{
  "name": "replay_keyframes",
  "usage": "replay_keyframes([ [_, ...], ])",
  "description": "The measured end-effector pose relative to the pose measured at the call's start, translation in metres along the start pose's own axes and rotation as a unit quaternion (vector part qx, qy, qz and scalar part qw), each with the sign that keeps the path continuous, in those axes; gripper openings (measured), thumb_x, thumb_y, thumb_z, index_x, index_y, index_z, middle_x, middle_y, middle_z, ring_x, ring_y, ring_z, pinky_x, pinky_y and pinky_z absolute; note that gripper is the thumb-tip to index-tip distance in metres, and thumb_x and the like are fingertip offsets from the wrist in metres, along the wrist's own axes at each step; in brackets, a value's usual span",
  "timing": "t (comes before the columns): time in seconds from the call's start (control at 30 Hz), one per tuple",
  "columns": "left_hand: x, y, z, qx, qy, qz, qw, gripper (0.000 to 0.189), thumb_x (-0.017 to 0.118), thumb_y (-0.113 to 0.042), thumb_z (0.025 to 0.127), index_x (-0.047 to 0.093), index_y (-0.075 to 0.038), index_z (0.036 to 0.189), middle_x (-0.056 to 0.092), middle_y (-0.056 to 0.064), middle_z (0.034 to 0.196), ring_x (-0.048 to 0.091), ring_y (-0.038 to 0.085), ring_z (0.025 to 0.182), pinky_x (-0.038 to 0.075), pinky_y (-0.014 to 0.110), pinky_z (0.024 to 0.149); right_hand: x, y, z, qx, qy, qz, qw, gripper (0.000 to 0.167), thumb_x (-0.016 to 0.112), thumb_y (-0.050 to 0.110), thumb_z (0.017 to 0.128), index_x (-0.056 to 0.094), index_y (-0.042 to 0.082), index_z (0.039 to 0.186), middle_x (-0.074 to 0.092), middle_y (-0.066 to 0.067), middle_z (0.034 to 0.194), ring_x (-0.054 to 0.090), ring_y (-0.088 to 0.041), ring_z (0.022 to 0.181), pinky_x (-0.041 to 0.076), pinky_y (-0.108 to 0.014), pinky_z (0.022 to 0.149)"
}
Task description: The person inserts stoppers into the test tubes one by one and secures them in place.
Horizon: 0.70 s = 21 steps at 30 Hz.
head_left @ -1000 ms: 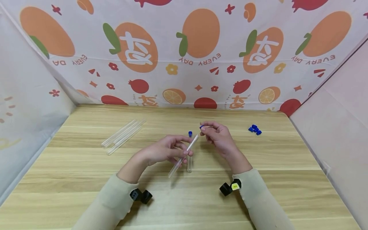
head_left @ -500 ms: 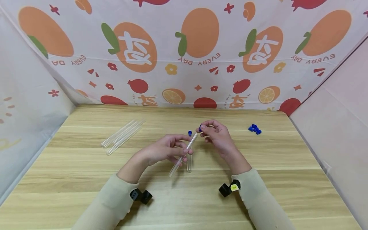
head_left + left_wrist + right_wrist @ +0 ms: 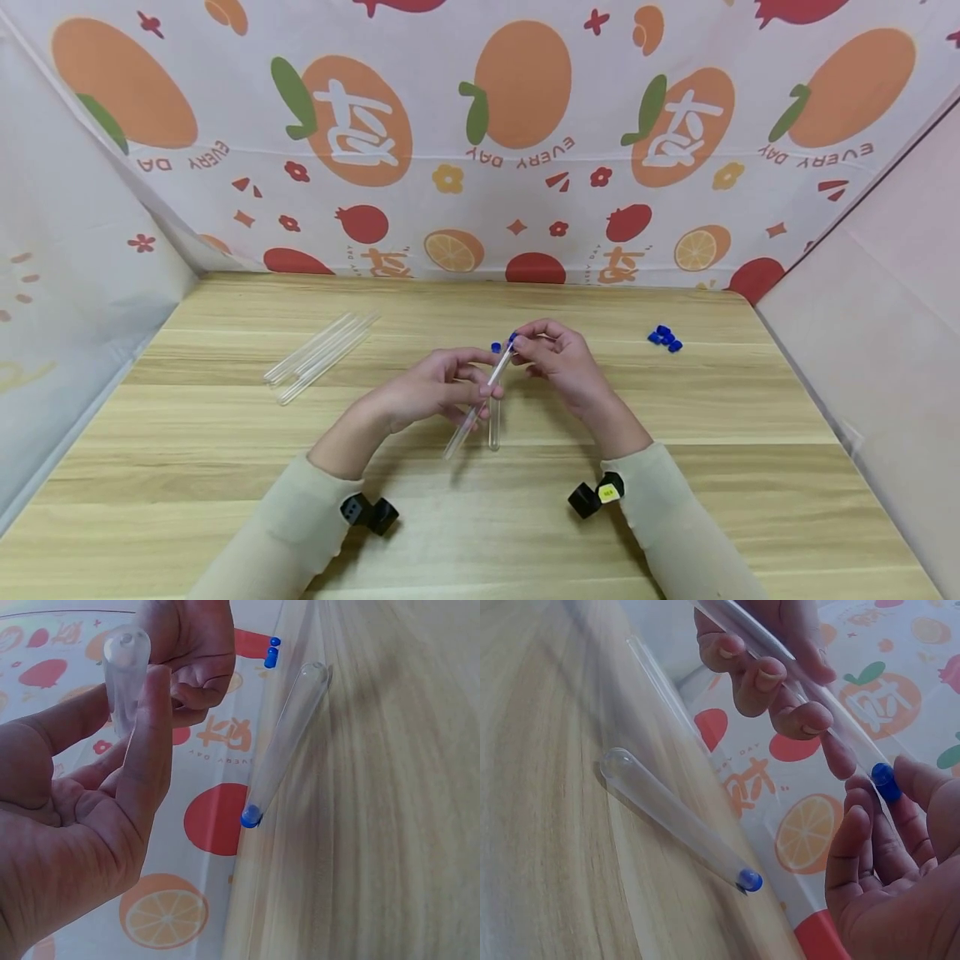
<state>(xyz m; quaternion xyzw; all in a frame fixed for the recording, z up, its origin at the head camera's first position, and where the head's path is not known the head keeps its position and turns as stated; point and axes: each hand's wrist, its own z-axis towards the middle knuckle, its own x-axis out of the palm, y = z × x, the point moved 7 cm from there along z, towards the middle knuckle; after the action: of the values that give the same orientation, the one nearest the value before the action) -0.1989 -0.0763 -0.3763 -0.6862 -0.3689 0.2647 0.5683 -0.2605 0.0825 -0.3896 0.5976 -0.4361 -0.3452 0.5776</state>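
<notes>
Blue cap (image 3: 886, 782) had moved to the mouth of the raised tube (image 3: 844, 726); fingers of the right hand (image 3: 558, 362) pinched it, the left hand (image 3: 437, 387) held the tube; capping seemingly needed a firm push

i see the left grip (image 3: 441, 387) holding a tilted clear tube (image 3: 495, 377), the right grip (image 3: 561, 364) pinching a blue cap (image 3: 513, 337) at its top.

soft, even light; pale sheen and faint shadows on the table (image 3: 480, 533); both wrist views hazier, dimmer
</notes>
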Motion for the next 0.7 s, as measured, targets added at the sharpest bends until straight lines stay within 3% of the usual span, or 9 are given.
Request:
replay_keyframes([
  [0.1, 0.0000, -0.0008, 0.0002, 0.003, -0.001, -0.003, 1.0000, 0.052, 0.057, -0.006, 0.100, 0.039, -0.001, 0.148, 0.068, 0.016, 0.116, 0.069, 0.024, 0.090, 0.060, 0.051, 0.080, 0.0008, 0.0002, 0.0004, -0.001, -0.001, 0.002, 1.0000, 0.013, 0.067, 0.018, 0.097, 0.063, 0.011, 0.107, 0.073, 0.004, 0.091, 0.066, -0.014, 0.086, 0.053, -0.036, 0.079],
  [0.27, 0.0008, 0.0006, -0.0003, -0.007, 0.006, -0.004, 1.0000, 0.049, 0.055, -0.010, 0.102, 0.040, -0.001, 0.147, 0.064, 0.026, 0.124, 0.071, 0.028, 0.094, 0.060, 0.047, 0.081, -0.0025, 0.0028, -0.0004, -0.009, -0.018, 0.004, 0.9998, 0.013, 0.069, 0.017, 0.096, 0.063, 0.010, 0.105, 0.074, 0.002, 0.093, 0.063, -0.016, 0.085, 0.053, -0.028, 0.073],
  [0.57, 0.0047, 0.0039, 0.0017, -0.023, 0.023, -0.010, 0.9994, 0.050, 0.056, -0.005, 0.101, 0.039, 0.004, 0.147, 0.063, 0.033, 0.123, 0.073, 0.020, 0.086, 0.061, 0.046, 0.079, -0.0059, 0.0051, 0.0003, -0.007, -0.037, 0.007, 0.9993, 0.016, 0.068, 0.023, 0.096, 0.064, 0.010, 0.105, 0.074, -0.001, 0.101, 0.064, -0.016, 0.090, 0.054, -0.026, 0.073],
  [0.7, 0.0051, 0.0029, 0.0021, -0.020, 0.023, -0.019, 0.9993, 0.045, 0.055, -0.005, 0.101, 0.043, 0.003, 0.144, 0.064, 0.032, 0.121, 0.072, 0.019, 0.083, 0.062, 0.039, 0.074, -0.0084, 0.0049, 0.0014, -0.006, -0.056, 0.016, 0.9983, 0.016, 0.066, 0.023, 0.098, 0.065, 0.009, 0.106, 0.074, -0.003, 0.104, 0.066, -0.015, 0.092, 0.056, -0.027, 0.074],
])
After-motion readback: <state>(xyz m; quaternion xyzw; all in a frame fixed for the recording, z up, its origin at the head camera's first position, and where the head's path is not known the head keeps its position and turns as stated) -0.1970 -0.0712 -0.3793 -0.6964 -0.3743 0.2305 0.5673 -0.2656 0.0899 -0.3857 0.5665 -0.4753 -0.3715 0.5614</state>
